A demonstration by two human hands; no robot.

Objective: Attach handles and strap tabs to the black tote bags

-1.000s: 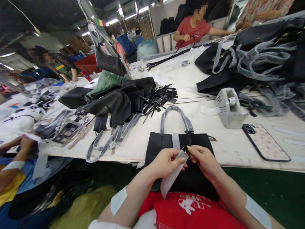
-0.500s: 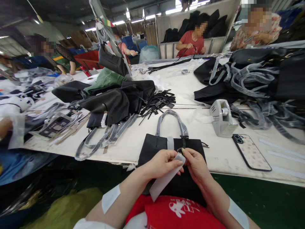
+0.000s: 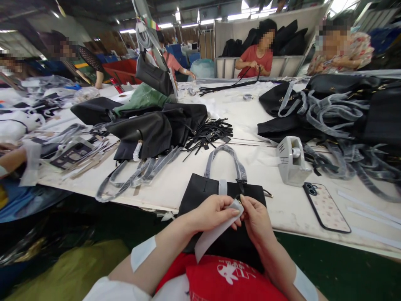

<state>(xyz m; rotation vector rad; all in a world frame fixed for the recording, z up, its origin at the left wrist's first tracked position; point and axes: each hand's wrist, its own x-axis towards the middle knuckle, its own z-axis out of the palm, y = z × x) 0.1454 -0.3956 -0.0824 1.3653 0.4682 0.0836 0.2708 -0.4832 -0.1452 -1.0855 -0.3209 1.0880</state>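
Note:
A black handbag [image 3: 197, 194] lies over the table's front edge before me, its wrapped handle [image 3: 210, 161] standing up at the far side. Over the bag, my left hand [image 3: 216, 213] pinches a white paper strip [image 3: 208, 241] that hangs down toward my lap. My right hand [image 3: 255, 213] is closed close beside it, thumb and fingertips on a small dark strap end with a bit of gold-coloured metal. The fingertips of both hands nearly meet there. A pale strip [image 3: 222, 187] crosses the bag's top edge.
Right of the bag are a tape dispenser [image 3: 291, 163], a phone [image 3: 327, 207] and white strips [image 3: 365, 213]. Black bags with wrapped straps are piled at right [image 3: 336, 104] and left [image 3: 144, 133]. Thin black straps [image 3: 211, 131] lie in a heap. Co-workers stand across the table.
My view has shifted slightly, and the scene sits a little differently in it. Both hands keep the same grip at the paper strip and strap end.

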